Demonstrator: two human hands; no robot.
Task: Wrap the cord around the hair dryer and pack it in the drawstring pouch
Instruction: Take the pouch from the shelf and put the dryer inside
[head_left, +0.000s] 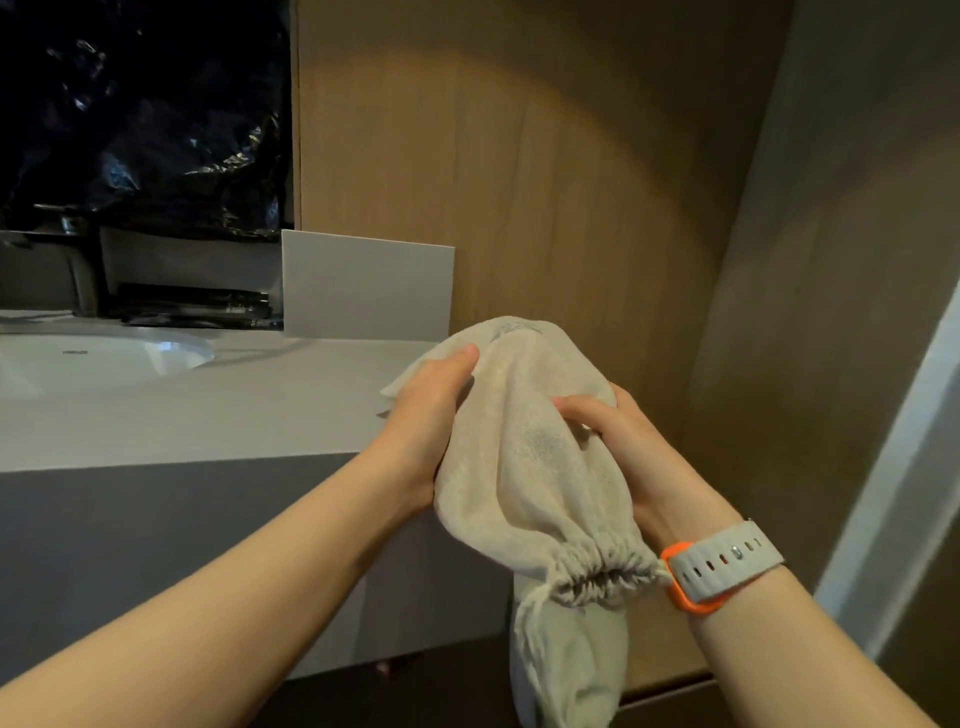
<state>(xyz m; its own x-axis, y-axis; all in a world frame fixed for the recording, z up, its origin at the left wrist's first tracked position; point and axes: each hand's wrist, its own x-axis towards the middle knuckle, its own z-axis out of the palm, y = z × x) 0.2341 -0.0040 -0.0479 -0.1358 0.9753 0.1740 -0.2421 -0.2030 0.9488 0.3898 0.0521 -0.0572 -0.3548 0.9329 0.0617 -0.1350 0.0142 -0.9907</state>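
A beige drawstring pouch (524, 447) bulges with something bulky inside, and its gathered mouth (602, 569) is cinched tight and points toward me. The hair dryer and its cord are hidden from view. My left hand (431, 415) grips the pouch's left side, fingers curled over the fabric. My right hand (618, 441) holds the right side, thumb pressed across the front. More beige cloth (566, 670) hangs down below the cinched mouth. I hold the pouch in the air just past the right end of the counter.
A grey vanity counter (208, 415) with a white sink basin (104, 358) lies to the left, with a dark mirror area (140, 114) above it. A wood-panel wall (571, 208) stands straight ahead. A pale door frame (893, 493) runs along the right.
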